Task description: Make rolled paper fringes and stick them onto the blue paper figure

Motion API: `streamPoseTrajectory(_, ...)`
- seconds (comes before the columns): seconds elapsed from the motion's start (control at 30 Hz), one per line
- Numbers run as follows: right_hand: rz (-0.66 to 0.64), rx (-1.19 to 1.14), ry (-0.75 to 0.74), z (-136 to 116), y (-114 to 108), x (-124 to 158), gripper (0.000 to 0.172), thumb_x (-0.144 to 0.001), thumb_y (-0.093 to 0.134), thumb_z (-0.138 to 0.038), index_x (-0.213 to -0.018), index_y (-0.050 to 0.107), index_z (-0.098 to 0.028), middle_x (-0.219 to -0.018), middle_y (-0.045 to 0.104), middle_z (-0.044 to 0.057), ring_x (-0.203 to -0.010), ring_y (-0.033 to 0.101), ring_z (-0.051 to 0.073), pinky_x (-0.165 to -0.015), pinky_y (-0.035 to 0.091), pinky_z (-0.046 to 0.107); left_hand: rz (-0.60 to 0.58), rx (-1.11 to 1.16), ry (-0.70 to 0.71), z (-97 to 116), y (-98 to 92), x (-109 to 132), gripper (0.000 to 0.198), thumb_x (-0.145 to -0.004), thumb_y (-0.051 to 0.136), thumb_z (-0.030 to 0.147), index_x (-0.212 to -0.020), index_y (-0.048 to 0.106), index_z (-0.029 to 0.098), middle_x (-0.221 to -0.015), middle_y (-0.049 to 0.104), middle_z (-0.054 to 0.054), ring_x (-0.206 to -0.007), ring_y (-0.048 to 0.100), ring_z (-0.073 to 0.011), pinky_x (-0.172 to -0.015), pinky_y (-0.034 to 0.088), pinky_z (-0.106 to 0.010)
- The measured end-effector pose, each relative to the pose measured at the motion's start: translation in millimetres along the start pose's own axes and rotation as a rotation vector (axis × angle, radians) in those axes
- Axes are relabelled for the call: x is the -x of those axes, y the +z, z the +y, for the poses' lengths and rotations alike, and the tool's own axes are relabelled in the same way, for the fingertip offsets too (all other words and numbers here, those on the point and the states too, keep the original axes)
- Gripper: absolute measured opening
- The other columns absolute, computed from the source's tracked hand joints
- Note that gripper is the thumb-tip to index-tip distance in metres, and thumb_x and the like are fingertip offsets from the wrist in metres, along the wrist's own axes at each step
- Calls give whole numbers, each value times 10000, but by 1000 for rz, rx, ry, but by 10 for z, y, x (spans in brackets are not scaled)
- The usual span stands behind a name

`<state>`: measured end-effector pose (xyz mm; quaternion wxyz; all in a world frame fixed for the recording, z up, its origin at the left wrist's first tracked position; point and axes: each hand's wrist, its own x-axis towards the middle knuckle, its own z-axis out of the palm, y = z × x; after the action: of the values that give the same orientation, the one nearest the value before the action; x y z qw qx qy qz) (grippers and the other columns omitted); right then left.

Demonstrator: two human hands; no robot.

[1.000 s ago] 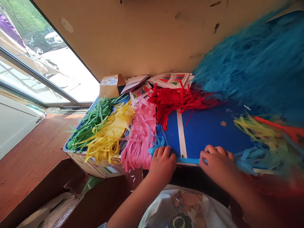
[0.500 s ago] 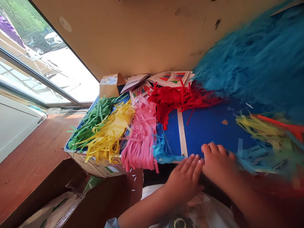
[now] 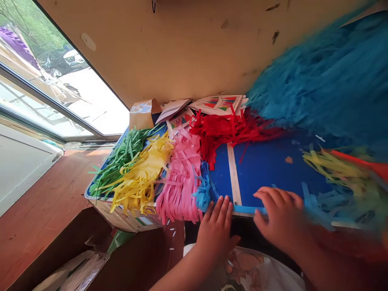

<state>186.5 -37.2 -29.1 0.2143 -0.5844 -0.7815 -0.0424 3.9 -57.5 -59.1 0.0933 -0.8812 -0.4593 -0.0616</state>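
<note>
My left hand (image 3: 216, 226) lies flat at the near edge of the blue board (image 3: 266, 165), fingers stretched out and touching a light blue paper strip (image 3: 247, 209) that runs along that edge. My right hand (image 3: 280, 216) rests beside it, fingers curled down onto the same strip. Just left of my left hand lies a small bunch of light blue strips (image 3: 202, 193). Piles of pink strips (image 3: 180, 178), yellow strips (image 3: 141, 173), green strips (image 3: 121, 155) and red strips (image 3: 227, 129) cover the board's left and far parts.
A large heap of blue shredded paper (image 3: 327, 81) rises at the right, with mixed yellow, orange and blue strips (image 3: 342, 178) below it. Printed cards (image 3: 220, 103) and a brown paper bag (image 3: 142, 113) lie by the wall. A cardboard box (image 3: 91, 258) stands on the floor at lower left.
My left hand slid left along the board's near edge, away from my right hand. The loose light blue strip now lies stretched along that edge under both hands.
</note>
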Motion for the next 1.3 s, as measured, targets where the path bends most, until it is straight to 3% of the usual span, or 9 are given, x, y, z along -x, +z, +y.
streamPoseTrajectory(0.13, 3, -52, -394, -313, 187, 221, 490, -773, 456, -285, -1229, 474, -107, -1280, 500, 126, -1195, 407, 264, -1014, 227, 451, 100, -57, 10, -9, 51, 17, 476, -892, 394, 406, -1298, 450, 164, -1365, 446, -31, -1269, 374, -185, -996, 330, -340)
streamPoseTrajectory(0.2, -13, -9, -434, -337, 307, 342, 532, -784, 466, -302, -1262, 445, -70, -1322, 460, 141, -1241, 364, 269, -1018, 242, 424, 118, -62, 16, -14, 66, 23, 437, -902, 384, 369, -1283, 470, 172, -1360, 453, -26, -1259, 388, -179, -991, 332, -329)
streamPoseTrajectory(0.33, 87, 15, -267, -100, 410, 503, 405, -855, 439, -274, -1219, 495, -107, -1260, 528, 123, -1196, 439, 238, -997, 286, 394, 77, -6, 9, -12, 89, 19, 514, -878, 409, 442, -1281, 461, 127, -1371, 435, -49, -1245, 408, -206, -980, 354, -348)
streamPoseTrajectory(0.5, 143, -73, -107, 124, 380, 576, 342, -864, 457, -177, -1181, 547, -265, -1156, 613, 17, -1082, 547, 168, -1028, 266, 387, 186, 41, 38, -63, 93, -2, 359, -904, 405, 242, -1237, 497, 146, -1265, 549, -81, -1179, 487, -211, -941, 401, -337)
streamPoseTrajectory(0.7, 168, -79, -116, 202, 385, 519, 213, -846, 504, -219, -933, 660, -336, -983, 679, -41, -985, 583, 167, -1036, 217, 415, 285, 130, 152, -231, -31, -38, 284, -930, 347, 182, -1025, 614, 168, -1070, 662, -51, -998, 600, -209, -747, 497, -309)
streamPoseTrajectory(0.87, 212, -136, -143, 260, 328, 446, 232, -854, 475, -184, -829, 660, -321, -906, 686, -68, -980, 571, 144, -1042, 187, 412, 326, 178, 268, -364, -63, -56, 256, -926, 368, 155, -955, 622, 141, -963, 688, -38, -950, 622, -191, -687, 512, -275)
streamPoseTrajectory(0.97, 197, -153, -178, 275, 321, 416, 228, -853, 474, -179, -805, 650, -316, -882, 684, -84, -965, 570, 131, -1051, 172, 391, 298, 201, 287, -409, -59, -62, 231, -923, 381, 145, -944, 611, 130, -957, 683, -44, -966, 616, -184, -695, 520, -270)
streamPoseTrajectory(1.13, 215, -237, -23, 220, 325, 347, 303, -894, 399, -230, -667, 599, -246, -855, 681, -48, -1003, 542, 162, -1039, 185, 433, 225, 217, 215, -399, -45, -102, 187, -909, 424, 174, -850, 596, 129, -905, 661, -62, -878, 624, -193, -693, 534, -298)
streamPoseTrajectory(1.3, 64, -186, 27, 166, 238, 249, 259, -869, 406, -234, -649, 543, -217, -1014, 648, 4, -1070, 505, 215, -1015, 192, 484, 249, 241, 136, -392, -9, -159, 150, -894, 470, 198, -806, 581, 148, -898, 645, -46, -1023, 568, -206, -954, 437, -401)
